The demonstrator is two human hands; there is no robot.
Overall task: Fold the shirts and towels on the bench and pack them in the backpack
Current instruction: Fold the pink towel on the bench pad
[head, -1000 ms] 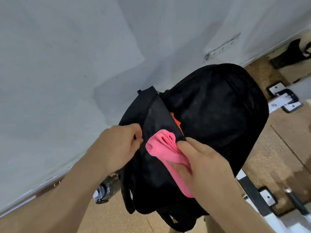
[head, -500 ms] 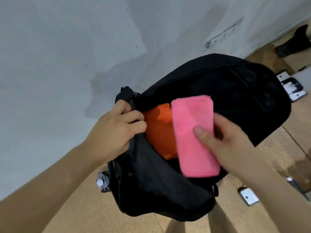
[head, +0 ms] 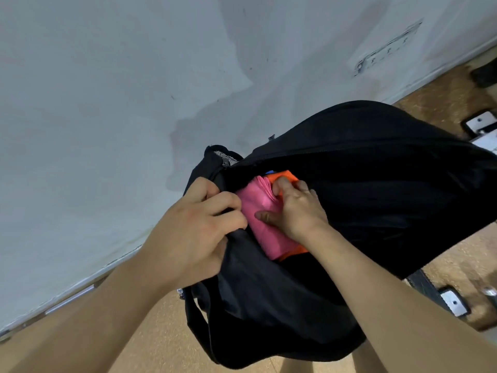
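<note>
Soft, light and likely floppy, the folded pink towel (head: 259, 227) suits the clasp of the right hand (head: 298, 208) across its folds, while the left hand (head: 196, 227) grips the rim of the black fabric backpack (head: 376, 184).

The left hand (head: 193, 227) grips the black backpack's (head: 376, 189) opening while the right hand (head: 298, 211) presses a folded pink towel (head: 258, 219) onto orange cloth (head: 285, 176) inside.

Brown speckled floor (head: 150, 335); white metal plates (head: 454, 305) lie on it.

I see a pale, stained wall (head: 107, 103) filling the far left — speckled brown floor (head: 457, 251) at right, a white wall strip (head: 387, 49) far right.
</note>
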